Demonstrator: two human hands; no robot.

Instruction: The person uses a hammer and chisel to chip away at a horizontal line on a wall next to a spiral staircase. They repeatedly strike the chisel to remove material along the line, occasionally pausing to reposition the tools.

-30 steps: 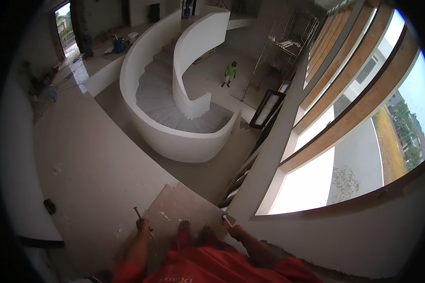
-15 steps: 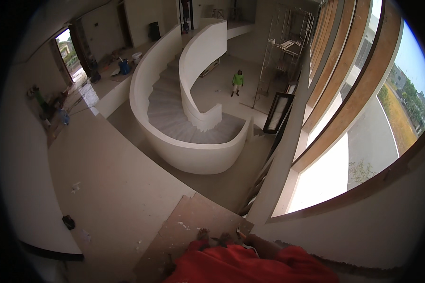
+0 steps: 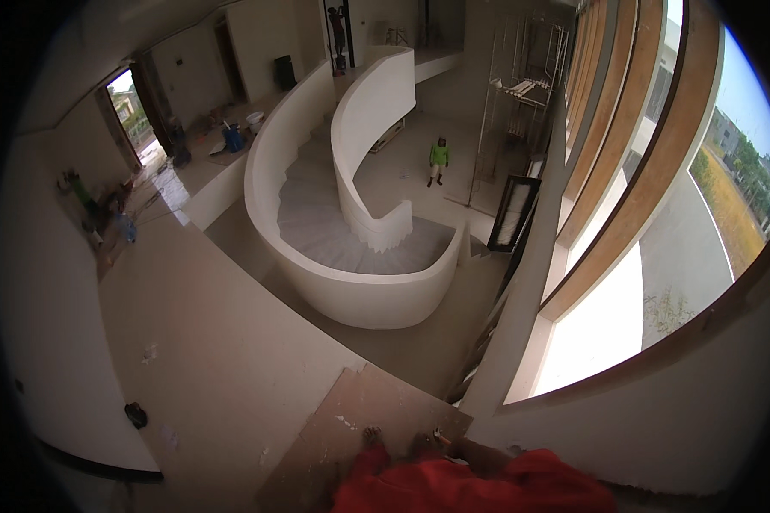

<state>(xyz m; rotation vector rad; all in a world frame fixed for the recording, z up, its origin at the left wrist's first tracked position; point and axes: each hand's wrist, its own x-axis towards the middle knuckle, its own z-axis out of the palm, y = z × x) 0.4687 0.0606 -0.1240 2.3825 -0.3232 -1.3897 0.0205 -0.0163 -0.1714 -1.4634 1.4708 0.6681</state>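
Note:
Low in the picture is my red shirt (image 3: pixel 488 483), with the toes of a foot (image 3: pixel 372 434) showing in front of it on the reddish-brown board (image 3: pixel 351 410). From the right side of the shirt my right forearm reaches forward and to the left. At its end my right hand (image 3: pixel 455 446) is closed round a small thin tool (image 3: pixel 441 437) with a pale, orange-tinged part; its kind is too small and dark to make out. The hand is close to the board's right corner, beside the window wall. My left hand does not show.
Beyond the floor's edge a white curved staircase (image 3: pixel 359 299) descends. A person in a green top (image 3: pixel 439 154) stands below, near a scaffold (image 3: pixel 526 90). A dark object (image 3: pixel 135 415) lies on the floor at left. Tall wooden window frames (image 3: pixel 620 201) line the right.
The whole view has shifted slightly, so the staircase and floor sit lower and further right. My right hand still holds the small tool near the board's corner.

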